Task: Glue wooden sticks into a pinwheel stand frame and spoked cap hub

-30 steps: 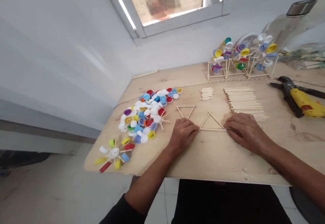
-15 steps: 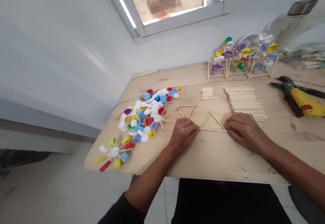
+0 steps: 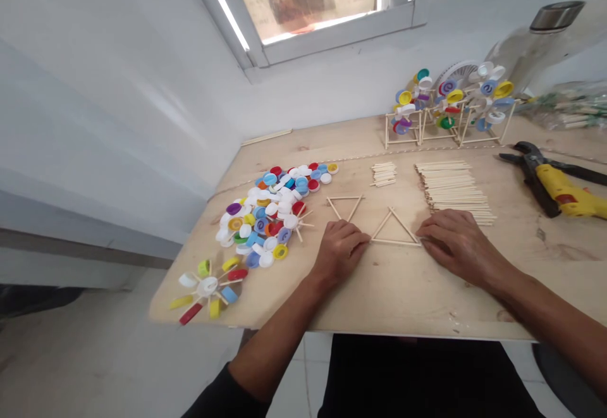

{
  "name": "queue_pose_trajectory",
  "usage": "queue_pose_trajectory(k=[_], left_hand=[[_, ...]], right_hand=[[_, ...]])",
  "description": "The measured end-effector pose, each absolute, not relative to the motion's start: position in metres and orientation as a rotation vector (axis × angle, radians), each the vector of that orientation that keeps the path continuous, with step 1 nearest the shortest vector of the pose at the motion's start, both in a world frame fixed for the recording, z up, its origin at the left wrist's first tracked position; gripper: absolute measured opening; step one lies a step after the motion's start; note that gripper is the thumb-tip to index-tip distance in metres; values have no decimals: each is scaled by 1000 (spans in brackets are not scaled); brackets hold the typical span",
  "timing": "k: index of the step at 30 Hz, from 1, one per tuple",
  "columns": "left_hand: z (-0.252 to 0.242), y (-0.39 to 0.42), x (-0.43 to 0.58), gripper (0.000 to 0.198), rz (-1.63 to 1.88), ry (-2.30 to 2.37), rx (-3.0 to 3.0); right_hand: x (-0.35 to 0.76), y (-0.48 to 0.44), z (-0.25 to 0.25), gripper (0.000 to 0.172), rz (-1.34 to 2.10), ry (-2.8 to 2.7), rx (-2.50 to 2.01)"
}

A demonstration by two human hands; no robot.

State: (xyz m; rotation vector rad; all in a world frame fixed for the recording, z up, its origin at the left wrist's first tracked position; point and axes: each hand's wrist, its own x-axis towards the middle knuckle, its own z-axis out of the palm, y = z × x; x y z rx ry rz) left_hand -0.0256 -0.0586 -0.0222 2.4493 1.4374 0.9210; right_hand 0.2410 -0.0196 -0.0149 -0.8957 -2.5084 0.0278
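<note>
A triangle of thin wooden sticks [image 3: 396, 242] lies flat on the table between my hands. My left hand [image 3: 340, 248] has its fingers closed at the triangle's left corner, and my right hand [image 3: 448, 238] pinches at its right corner. Just beyond my left hand lies a second stick triangle [image 3: 345, 198], its near corner partly behind the fingers. A stack of long sticks [image 3: 455, 187] is right behind my right hand, with a small pile of short sticks [image 3: 383, 174] to its left.
Bottle caps [image 3: 265, 209] are heaped on the left, near a cap-and-stick wheel [image 3: 207, 287]. Finished cap wheels on stick frames [image 3: 446, 114] stand along the wall. Pliers [image 3: 535, 174] and a yellow glue gun [image 3: 566, 191] lie at the right. A bottle [image 3: 526, 51] stands behind.
Both hands stay at the triangle's lower corners. The whole view has shifted slightly; nothing on the table has visibly moved.
</note>
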Motion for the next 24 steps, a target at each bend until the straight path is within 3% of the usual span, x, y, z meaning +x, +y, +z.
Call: queue_pose_trajectory(k=[24], left_hand=[[-27,-59,-26,17,941,1484,2486]], right_hand=[[243,-20,-12,12,64,-2568,-821]])
